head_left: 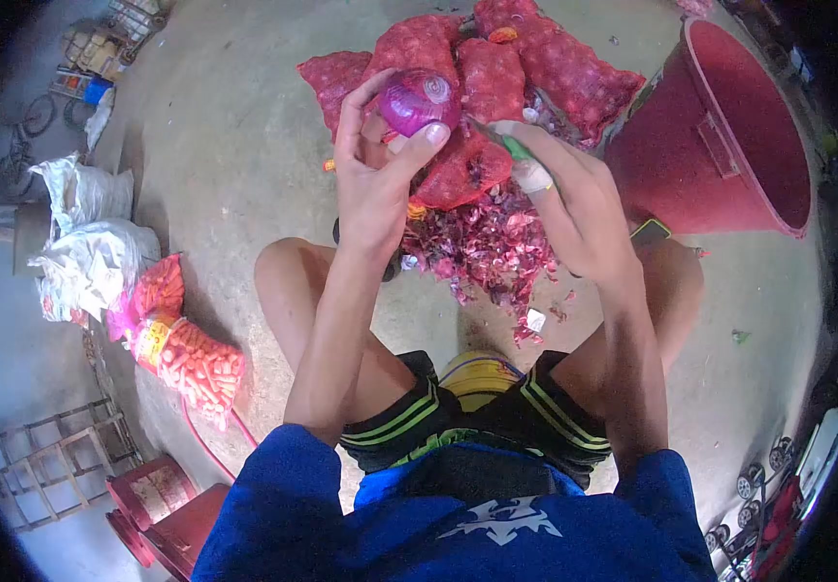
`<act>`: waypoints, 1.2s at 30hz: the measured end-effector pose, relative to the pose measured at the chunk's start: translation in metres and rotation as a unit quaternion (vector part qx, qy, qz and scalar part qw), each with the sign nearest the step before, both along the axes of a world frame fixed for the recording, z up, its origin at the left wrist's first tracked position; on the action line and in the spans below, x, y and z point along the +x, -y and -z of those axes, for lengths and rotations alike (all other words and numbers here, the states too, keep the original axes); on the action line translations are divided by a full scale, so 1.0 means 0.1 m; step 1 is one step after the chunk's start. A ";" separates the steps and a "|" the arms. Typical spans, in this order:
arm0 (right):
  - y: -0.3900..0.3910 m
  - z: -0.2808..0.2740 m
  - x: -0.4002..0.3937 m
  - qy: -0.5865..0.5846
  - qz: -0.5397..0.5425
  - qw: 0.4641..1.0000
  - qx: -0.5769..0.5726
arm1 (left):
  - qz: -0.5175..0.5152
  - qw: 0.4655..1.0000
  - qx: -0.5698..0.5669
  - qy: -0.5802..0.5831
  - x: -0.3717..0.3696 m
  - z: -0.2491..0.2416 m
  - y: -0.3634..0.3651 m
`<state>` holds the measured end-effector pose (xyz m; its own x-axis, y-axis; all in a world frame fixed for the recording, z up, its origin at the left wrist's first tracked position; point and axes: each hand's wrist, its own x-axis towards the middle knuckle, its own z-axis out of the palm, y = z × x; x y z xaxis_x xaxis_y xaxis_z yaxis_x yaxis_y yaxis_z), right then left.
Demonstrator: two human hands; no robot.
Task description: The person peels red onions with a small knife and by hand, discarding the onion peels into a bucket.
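A purple-red onion (417, 103) is held up in my left hand (380, 165), with the thumb and fingers around its sides. To its right, my right hand (569, 189) is closed on a small knife (514, 147) with a green handle; the blade points at the onion. A white wrapping covers part of one finger. Below and behind both hands lie red mesh sacks (419, 50) full of onions. A heap of loose onion skins (496, 247) spreads over the floor between my knees.
A large red tub (710, 136) stands at the right. White sacks (98, 252) and a net bag of carrots (191, 361) rest at the left. Red buckets (162, 495) are at the lower left. Wheeled items (754, 485) stand at the lower right.
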<state>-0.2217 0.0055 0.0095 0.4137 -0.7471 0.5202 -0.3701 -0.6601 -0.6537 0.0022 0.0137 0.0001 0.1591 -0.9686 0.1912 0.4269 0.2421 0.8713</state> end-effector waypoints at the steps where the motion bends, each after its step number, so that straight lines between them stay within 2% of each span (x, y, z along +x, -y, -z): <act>1: -0.01 0.00 0.02 0.000 0.001 1.000 0.001 | -0.006 1.000 0.002 0.008 0.01 0.00 0.00; 7: -0.03 -0.04 0.05 -0.017 0.007 1.000 0.012 | 0.015 0.998 -0.051 0.017 -0.01 -0.01 -0.03; 14: -0.03 -0.02 0.07 -0.031 0.005 1.000 -0.001 | 0.008 0.998 -0.060 0.018 0.02 0.03 -0.02; 19: 0.01 -0.01 0.02 -0.049 0.018 0.999 -0.006 | 0.051 0.996 -0.034 -0.072 0.06 0.06 -0.05; 23: 0.01 0.00 -0.01 -0.060 0.025 0.998 -0.026 | 0.071 0.997 0.000 -0.040 0.15 0.08 -0.02; 25: 0.01 0.00 0.01 -0.066 0.028 0.997 -0.033 | 0.085 0.994 0.056 -0.040 0.16 0.12 -0.01; 32: 0.01 -0.01 0.03 -0.061 0.016 0.998 -0.027 | 0.133 0.985 0.105 -0.042 0.25 0.19 0.00; 36: -0.01 -0.03 0.06 -0.063 0.011 0.998 -0.010 | 0.118 0.974 0.135 -0.139 0.16 0.10 0.01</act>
<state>-0.2159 0.0062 0.0122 0.4604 -0.7467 0.4801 -0.4638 -0.6635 -0.5871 0.0180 0.0125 -0.0102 -0.0641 -0.9934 -0.0953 0.6708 -0.1135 0.7329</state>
